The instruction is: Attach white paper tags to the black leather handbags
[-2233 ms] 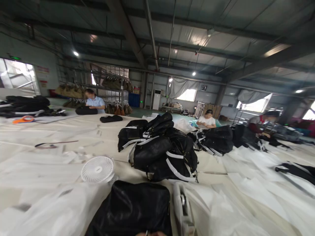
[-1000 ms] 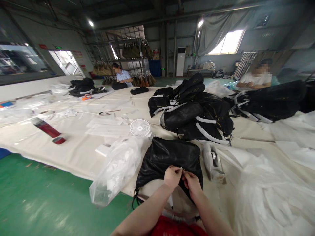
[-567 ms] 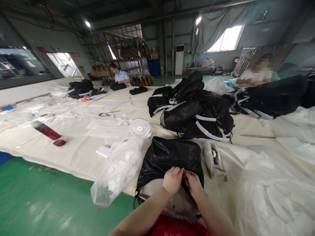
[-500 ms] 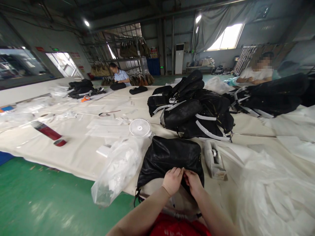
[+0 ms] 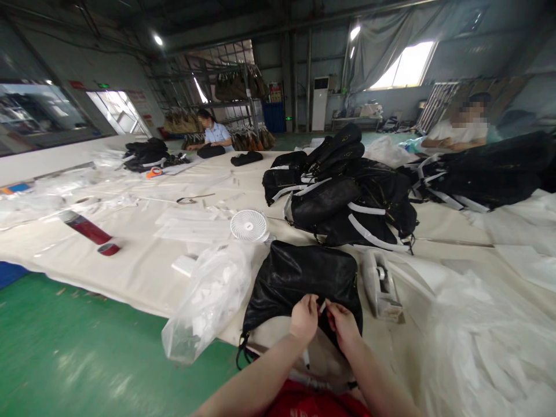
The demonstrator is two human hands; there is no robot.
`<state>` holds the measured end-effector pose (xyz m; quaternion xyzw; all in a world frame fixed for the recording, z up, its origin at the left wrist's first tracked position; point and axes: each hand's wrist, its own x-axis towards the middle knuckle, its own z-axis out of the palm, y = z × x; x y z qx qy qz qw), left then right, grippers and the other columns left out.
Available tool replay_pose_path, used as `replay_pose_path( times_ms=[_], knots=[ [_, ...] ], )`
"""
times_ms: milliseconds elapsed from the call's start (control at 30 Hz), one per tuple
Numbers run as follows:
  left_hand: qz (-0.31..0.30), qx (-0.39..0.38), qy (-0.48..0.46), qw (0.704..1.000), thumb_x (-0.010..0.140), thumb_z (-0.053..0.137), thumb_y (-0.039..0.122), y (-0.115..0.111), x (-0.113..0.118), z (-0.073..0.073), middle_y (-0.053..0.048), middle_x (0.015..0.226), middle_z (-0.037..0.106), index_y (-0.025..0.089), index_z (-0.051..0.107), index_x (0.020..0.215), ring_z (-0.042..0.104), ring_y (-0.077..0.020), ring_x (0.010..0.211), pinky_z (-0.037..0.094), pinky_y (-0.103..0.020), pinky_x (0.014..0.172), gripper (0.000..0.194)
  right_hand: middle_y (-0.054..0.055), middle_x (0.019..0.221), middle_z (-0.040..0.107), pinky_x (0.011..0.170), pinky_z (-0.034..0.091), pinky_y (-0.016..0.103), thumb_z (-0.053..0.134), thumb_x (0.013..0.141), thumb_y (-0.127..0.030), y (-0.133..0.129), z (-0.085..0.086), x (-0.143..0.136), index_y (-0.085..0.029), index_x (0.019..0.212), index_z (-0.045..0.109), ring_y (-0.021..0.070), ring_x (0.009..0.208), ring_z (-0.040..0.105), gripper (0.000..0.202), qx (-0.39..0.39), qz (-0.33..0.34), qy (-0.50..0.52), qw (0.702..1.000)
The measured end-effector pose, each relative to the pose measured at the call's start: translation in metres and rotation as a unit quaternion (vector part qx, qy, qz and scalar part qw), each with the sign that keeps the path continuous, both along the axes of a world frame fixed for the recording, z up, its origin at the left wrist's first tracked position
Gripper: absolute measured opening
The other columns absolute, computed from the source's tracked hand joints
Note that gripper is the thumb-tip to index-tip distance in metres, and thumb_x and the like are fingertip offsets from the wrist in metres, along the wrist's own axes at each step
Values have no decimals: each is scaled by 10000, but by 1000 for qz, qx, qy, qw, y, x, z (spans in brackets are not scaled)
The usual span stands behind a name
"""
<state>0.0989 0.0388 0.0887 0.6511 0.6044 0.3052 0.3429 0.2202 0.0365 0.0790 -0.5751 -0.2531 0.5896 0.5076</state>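
A black leather-look bag lies on the table in front of me, its pale lining showing on the near side. My left hand is closed at the near edge of the bag, fingers curled over the black material. Close beside it, my right hand pinches a small whitish strip between thumb and fingers. The fingertips of both hands nearly meet there, and what lies under them is hidden. Below my left wrist a white pen-like thing with a dark tip rests on the lining.
Right of the bag stands a tape dispenser; left are a clear plastic bag and a white fan. Behind is a pile of black bags. A red cylinder lies farther left. Plastic sheeting covers the right. Two people sit beyond.
My hands have parted slightly, and the whitish strip between them shows more plainly. The bag stays in place; the whole view has shifted a little.
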Motion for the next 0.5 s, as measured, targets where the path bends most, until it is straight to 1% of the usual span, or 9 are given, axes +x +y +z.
replay_pose_path(
  times_ms=[33,67,133,233,300,367,433,467,500],
  knots=[
    [12,-32,-21,999,972,354,276,5,1,-1,-72,870,711,167,689,997,665,-174,784,532,-279,763,353,-54,438,452,374,180,244,761,498,-668,0,0,0,-198,507,517,59,369,303,529,4,5,-6,1000],
    [11,-50,-29,998,953,405,287,9,2,-1,-59,824,713,167,699,933,662,-168,743,526,-263,720,318,-52,433,452,374,178,247,747,504,-683,0,-1,0,-200,508,517,60,366,296,535,7,10,-13,1000],
    [-3,-67,-40,997,895,515,281,15,4,-2,-35,780,717,177,705,826,661,-157,718,508,-238,685,227,-52,424,447,372,179,251,712,522,-713,1,-2,-1,-208,515,512,64,361,293,544,13,20,-31,999],
    [-10,-96,-58,994,859,538,231,17,5,-1,-21,733,711,177,703,787,651,-144,676,485,-225,653,188,-61,393,414,360,176,254,648,567,-743,1,-4,-3,-221,517,498,70,338,288,546,15,39,-70,997],
    [-7,-112,-63,992,848,535,211,16,4,0,-22,709,701,171,705,788,642,-146,663,474,-230,646,184,-55,365,407,352,182,255,627,607,-727,1,-1,-2,-221,499,501,77,317,296,533,14,61,-105,992],
    [-3,-132,-66,989,835,544,202,18,4,0,-22,686,686,166,706,775,632,-152,657,463,-237,641,177,-35,356,441,350,209,259,631,649,-681,0,8,8,-211,497,540,90,305,330,503,12,90,-139,986],
    [1,-159,-71,985,828,548,192,20,4,-1,-17,653,664,158,702,764,612,-149,623,447,-239,609,170,-7,425,545,383,291,263,624,703,-621,-1,24,30,-199,596,638,114,343,421,436,29,100,-195,975],
    [5,-173,-73,982,828,549,187,21,4,-2,-11,634,649,154,697,763,597,-144,598,434,-236,582,165,9,501,611,429,354,268,608,733,-592,-1,34,47,-204,690,684,135,402,495,397,43,86,-246,964],
    [9,-187,-76,979,831,548,185,23,5,-2,-4,616,631,151,689,764,578,-137,572,418,-232,555,160,26,599,671,498,411,277,580,764,-566,0,43,67,-217,797,710,162,491,569,374,53,58,-311,947]
  ],
)
